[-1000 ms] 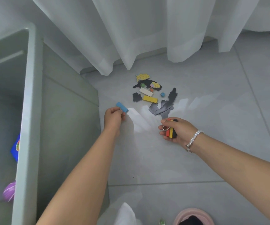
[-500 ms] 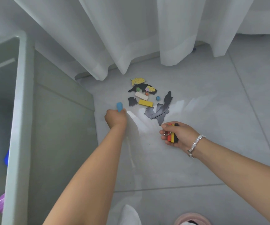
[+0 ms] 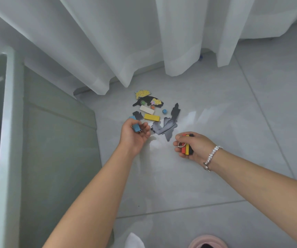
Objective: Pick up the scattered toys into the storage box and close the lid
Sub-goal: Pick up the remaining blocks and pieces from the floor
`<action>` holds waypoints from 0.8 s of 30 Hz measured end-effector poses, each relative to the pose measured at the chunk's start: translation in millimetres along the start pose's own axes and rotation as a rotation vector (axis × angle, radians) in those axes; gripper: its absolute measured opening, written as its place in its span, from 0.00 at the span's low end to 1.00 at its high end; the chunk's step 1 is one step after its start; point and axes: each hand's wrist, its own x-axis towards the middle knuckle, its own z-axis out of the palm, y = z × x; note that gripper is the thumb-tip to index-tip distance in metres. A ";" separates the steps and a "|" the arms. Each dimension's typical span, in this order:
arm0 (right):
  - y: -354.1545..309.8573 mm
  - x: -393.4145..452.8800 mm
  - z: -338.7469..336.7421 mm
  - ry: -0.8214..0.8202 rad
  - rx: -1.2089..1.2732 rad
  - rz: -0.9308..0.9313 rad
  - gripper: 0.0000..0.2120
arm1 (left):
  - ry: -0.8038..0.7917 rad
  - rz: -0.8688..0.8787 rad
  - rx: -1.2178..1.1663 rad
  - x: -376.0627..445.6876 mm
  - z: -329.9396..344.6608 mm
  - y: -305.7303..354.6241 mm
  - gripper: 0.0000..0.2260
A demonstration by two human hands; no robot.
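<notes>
Head view, the only one. Compared with half a second ago, the left hand (image 3: 135,135) is turned palm up, and the blue block (image 3: 136,127), which stood up out of the closed fist then, now lies in the palm between the curled fingers and the thumb. A small metal piece sticks out at the end of the block. The right hand (image 3: 191,146) keeps its grip as before, fingers curled round a bundle of red, yellow and black blocks (image 3: 186,149) with a metal ring (image 3: 181,144) at the index finger. A pearl bracelet (image 3: 212,156) sits on that wrist.

Just beyond the left hand lie the scattered toys on the grey tile floor (image 3: 233,176): a yellow block (image 3: 151,117), a white block (image 3: 146,110), a small blue ball (image 3: 164,111), dark flat cut-out pieces (image 3: 169,127) that reach into the gap between both hands, and two yellow printed pieces (image 3: 142,93) further away. To the left of the left hand stands the storage box (image 3: 54,149), open on top, with its wall close to the forearm. White curtains (image 3: 126,42) hang behind the pile.

Most of the box interior is cut off by the left edge; only a bit of purple shows at the bottom corner. A pink round thing (image 3: 208,241) at the bottom edge is cut off, and I cannot tell what it is. The small coloured bits on the dark piece are too small to name.
</notes>
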 end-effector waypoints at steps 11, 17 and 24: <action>-4.7 1.9 -8.8 0.017 -0.003 -0.001 0.05 | 0.062 0.489 1.508 13.9 18.8 -31.0 0.23; -4.4 0.0 -16.6 0.030 0.011 0.000 0.05 | 0.080 0.616 1.582 8.4 41.4 -40.8 0.22; -3.9 0.0 -21.9 0.023 0.005 0.003 0.05 | -0.051 0.579 1.121 -7.5 48.1 -43.4 0.14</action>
